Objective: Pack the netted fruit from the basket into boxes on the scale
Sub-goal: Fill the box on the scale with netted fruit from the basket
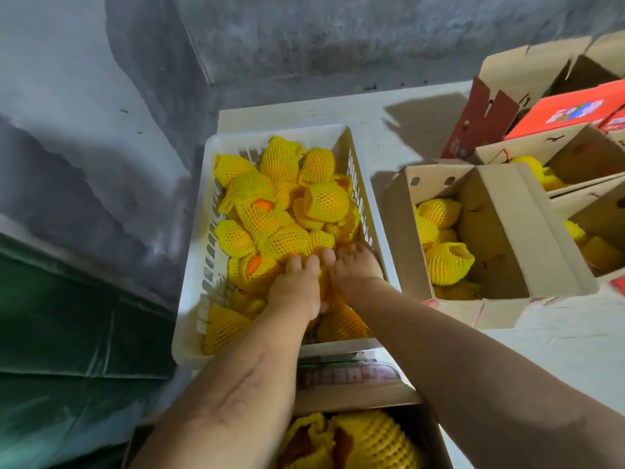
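Low in the middle of the frame, both hands — left hand (pixel 296 286), right hand (pixel 355 269) — reach together into the white basket (pixel 196 265), fingers curled on one netted fruit (pixel 324 282) among many, cardboard boxes (pixel 500 231) at right.

Open-topped basket (pixel 203 231), netted fruit (pixel 324 201) heaped inside, upright box flaps (pixel 395 211) just beside.

Both bare forearms rise from the bottom edge toward the middle of the frame, converging until the hands sit side by side. The left hand (pixel 297 286) lies palm down with fingers bent forward; the right hand (pixel 355 269) beside it curls its fingers downward, thumbs nearly touching.
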The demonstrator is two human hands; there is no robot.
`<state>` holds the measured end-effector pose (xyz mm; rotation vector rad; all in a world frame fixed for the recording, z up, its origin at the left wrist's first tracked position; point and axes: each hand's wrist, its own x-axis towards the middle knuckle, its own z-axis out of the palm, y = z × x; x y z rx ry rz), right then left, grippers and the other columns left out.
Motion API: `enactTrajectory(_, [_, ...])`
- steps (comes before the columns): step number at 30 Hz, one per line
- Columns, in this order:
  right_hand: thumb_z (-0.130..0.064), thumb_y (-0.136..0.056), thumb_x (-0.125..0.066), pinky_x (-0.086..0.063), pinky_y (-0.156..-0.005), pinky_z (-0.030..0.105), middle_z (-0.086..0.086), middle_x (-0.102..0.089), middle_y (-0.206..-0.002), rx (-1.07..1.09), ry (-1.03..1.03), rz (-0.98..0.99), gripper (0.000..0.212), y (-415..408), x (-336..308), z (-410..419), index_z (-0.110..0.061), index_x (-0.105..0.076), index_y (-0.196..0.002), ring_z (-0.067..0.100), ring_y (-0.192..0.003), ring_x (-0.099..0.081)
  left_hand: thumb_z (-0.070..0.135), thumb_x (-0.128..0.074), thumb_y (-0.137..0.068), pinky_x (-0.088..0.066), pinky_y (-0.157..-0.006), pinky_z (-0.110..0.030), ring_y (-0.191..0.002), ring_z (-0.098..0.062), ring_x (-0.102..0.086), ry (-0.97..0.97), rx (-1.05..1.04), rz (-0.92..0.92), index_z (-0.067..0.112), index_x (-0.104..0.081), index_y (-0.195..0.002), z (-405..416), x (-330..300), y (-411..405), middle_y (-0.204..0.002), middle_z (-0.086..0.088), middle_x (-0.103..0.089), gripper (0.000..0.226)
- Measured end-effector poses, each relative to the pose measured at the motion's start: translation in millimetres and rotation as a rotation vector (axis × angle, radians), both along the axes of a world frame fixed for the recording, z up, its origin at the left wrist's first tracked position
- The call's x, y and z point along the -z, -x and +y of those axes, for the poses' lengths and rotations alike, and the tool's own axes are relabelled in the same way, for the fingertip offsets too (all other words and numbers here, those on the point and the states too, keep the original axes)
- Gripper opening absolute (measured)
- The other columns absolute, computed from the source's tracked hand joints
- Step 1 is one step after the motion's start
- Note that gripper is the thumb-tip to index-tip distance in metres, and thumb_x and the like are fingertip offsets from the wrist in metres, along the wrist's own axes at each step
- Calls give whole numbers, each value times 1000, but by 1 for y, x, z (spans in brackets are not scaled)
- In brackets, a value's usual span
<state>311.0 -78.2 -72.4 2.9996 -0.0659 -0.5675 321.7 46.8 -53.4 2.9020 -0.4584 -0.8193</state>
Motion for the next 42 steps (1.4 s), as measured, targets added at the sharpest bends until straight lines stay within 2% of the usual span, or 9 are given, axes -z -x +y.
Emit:
enactTrajectory(8, [-41, -85, -75, -44, -106, 51, 15, -45, -141, -15, -277, -24, 75, 17, -22, 4, -14, -37, -143, 41, -131, -39, 40, -88, -79, -54, -91, -43, -115, -40, -61, -8, -101, -49, 20, -41, -139, 12, -2, 0, -142, -11, -22, 79])
enactTrajectory(11, [-34, -82, -77, -42, -103, 47, 16, -49, -131, 127, -588, -154, 70, 22, -50, -1, -15, -45, -141, 39, -121, -47, 35, -87, -76, -52, -90, -39, -125, -36, -58, 246, -235, 44, 20, -33, -149, 28, -26, -5, -145, -12, -45, 92])
enactTrajectory(15, [-14, -85, -73, -46, -62, 35, 1, -62, -88, 386, -1242, -247, 46, 45, -119, -7, -20, -52, -126, 18, -66, -54, 52, -81, -57, -56, -81, -37, -101, -19, -67, 656, -347, 15, 30, -47, -128, 47, -89, 8, -108, 6, -68, 81])
enactTrajectory(19, [-14, -76, -82, -59, -85, 44, 11, -66, -112, 241, -1538, -243, 69, 99, -185, 9, -24, -49, -135, 23, -94, -67, 66, -77, -59, -56, -81, -30, -94, 5, -69, 1003, -418, -118, 42, -67, -115, 74, -133, 68, -101, 25, -74, 62])
enactTrajectory(21, [-13, -75, -89, -58, -95, 51, 19, -57, -132, 110, -1489, -253, 82, 133, -205, 26, -24, -42, -141, 34, -114, -65, 72, -74, -60, -58, -84, -33, -95, 4, -70, 1109, -495, -151, 43, -69, -116, 95, -144, 105, -103, 25, -75, 63])
enactTrajectory(26, [-13, -80, -90, -53, -87, 26, 3, -58, -128, -4, -1250, -398, 78, 208, -213, 82, -21, -42, -141, 12, -109, -62, 79, -80, -56, -62, -86, -47, -95, -10, -76, 1214, -612, 11, 48, -69, -118, 165, -153, 191, -106, 16, -78, 70])
enactTrajectory(32, [-59, -82, -79, -56, -56, 23, -11, -73, -92, 415, -1426, -760, 44, 280, -180, 150, -35, -61, -115, 9, -76, -73, 78, -77, -55, -62, -81, -43, -102, -28, -75, 1264, -841, 117, 50, -69, -108, 243, -150, 237, -107, 9, -78, 61])
enactTrajectory(37, [-78, -80, -68, -56, -76, 17, -24, -69, -107, 253, -1100, -935, 67, 285, -177, 174, -36, -53, -130, 0, -99, -68, 75, -78, -56, -52, -65, -33, -100, -23, -74, 1315, -825, 95, 40, -68, -117, 271, -152, 262, -111, 7, -78, 71])
enactTrajectory(42, [-77, -85, -57, -40, -111, 56, 9, -48, -156, 253, -559, -475, 94, 271, -179, 191, -26, -31, -160, 39, -141, -43, 74, -79, -58, -53, -67, -31, -103, -20, -74, 1330, -777, 120, 40, -66, -123, 284, -149, 283, -113, 9, -78, 75])
